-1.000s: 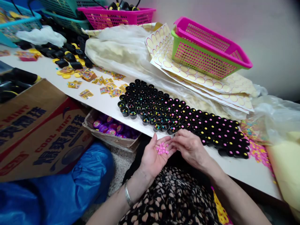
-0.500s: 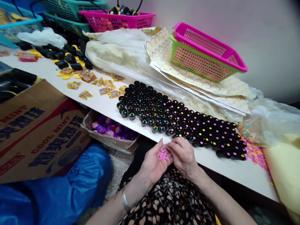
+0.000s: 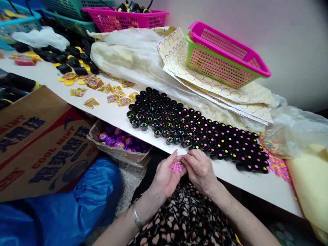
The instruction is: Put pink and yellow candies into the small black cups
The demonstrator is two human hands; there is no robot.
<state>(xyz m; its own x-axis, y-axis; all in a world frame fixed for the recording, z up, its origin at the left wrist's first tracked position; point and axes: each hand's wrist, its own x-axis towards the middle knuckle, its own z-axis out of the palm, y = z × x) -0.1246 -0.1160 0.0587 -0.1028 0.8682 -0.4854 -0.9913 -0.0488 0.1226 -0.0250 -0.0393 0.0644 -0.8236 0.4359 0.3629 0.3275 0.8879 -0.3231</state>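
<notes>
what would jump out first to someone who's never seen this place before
Probably the dense block of small black cups across the middle of the white table, dotted with pink, yellow and other bright bits. Above it, a vivid pink basket sits inside a green basket on sheets printed with circles. Nearest the viewer, the left hand cups pink pieces in its upturned palm.

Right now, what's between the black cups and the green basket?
Head view: translucent plastic next to the black cups, then paper sheets printed with circles, which run under the green basket.
</notes>
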